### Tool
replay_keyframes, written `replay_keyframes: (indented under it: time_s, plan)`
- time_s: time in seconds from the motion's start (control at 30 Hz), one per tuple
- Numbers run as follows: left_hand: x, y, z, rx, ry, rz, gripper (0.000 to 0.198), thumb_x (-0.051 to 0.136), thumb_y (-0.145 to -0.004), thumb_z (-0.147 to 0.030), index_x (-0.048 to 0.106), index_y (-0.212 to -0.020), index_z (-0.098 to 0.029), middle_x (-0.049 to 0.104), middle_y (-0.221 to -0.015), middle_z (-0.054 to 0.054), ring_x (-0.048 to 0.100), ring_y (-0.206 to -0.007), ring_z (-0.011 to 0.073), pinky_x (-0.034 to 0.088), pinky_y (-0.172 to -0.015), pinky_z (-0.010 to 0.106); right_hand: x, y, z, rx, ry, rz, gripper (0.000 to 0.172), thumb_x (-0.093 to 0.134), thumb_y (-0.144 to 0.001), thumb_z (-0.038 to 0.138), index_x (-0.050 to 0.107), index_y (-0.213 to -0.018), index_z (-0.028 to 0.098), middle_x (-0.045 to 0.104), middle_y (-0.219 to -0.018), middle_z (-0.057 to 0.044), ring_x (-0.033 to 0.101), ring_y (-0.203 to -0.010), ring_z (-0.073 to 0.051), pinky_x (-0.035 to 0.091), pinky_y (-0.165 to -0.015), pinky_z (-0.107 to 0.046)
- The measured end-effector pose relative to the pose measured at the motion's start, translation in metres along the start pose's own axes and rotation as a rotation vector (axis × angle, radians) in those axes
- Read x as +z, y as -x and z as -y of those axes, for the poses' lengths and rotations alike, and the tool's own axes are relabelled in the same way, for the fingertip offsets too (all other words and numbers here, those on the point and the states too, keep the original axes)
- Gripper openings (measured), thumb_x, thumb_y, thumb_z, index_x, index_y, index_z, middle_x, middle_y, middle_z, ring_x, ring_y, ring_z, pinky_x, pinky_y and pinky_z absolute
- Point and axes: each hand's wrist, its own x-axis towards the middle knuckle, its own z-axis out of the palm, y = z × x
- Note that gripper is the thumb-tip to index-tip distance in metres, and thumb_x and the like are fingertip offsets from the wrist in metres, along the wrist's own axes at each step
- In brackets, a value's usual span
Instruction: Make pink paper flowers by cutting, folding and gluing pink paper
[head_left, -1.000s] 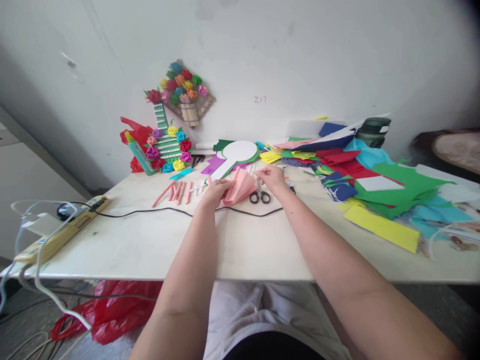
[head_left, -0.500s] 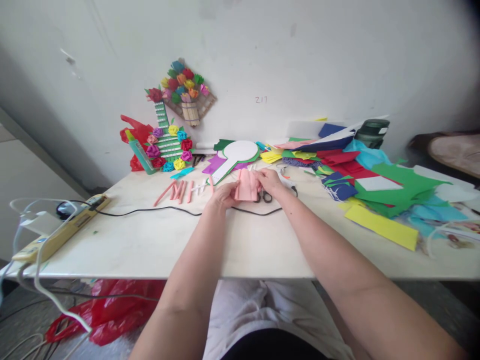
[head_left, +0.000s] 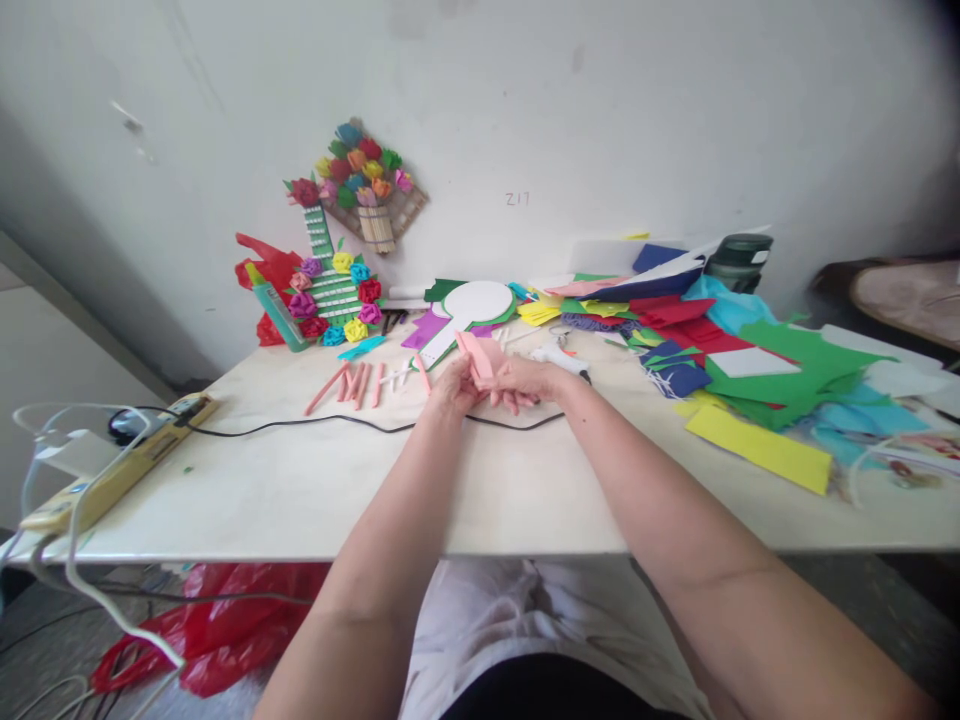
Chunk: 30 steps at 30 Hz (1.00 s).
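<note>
Above the middle of the white table (head_left: 300, 490), my left hand (head_left: 452, 385) and my right hand (head_left: 529, 381) meet around a folded pink paper piece (head_left: 480, 356). Both hands have their fingers closed on it, and the folded end sticks up between them. A black cable (head_left: 300, 422) runs across the table just under my hands. Several rolled pink paper sticks (head_left: 352, 382) lie to the left of my left hand. The scissors that lay by my right hand are hidden behind it.
A paper-flower craft (head_left: 334, 290) and a flower basket piece (head_left: 367, 190) lean on the wall. A white-and-green paddle shape (head_left: 472, 305) and a glue gun (head_left: 559, 355) lie behind my hands. Coloured paper sheets (head_left: 757, 380) pile up at the right. A power strip (head_left: 112, 470) sits at the left edge.
The pink paper went from a spread fan shape to a tight fold, and my hands came together around it, covering the scissors.
</note>
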Motion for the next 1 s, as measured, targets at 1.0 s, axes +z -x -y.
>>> replay_keyframes:
  time_s: [1.0]
  plan:
    - [-0.004, -0.013, 0.008, 0.150, 0.125, -0.044, 0.006, 0.056, -0.077, -0.018, 0.053, -0.080, -0.015, 0.056, -0.057, -0.001, 0.056, -0.052, 0.0100, 0.048, -0.058, 0.022, 0.027, -0.030, -0.011, 0.000, -0.375, -0.505, 0.020, 0.066, -0.072, 0.027, 0.059, -0.060, 0.013, 0.059, -0.043, -0.003, 0.053, -0.036, -0.011, 0.041, -0.033, -0.020]
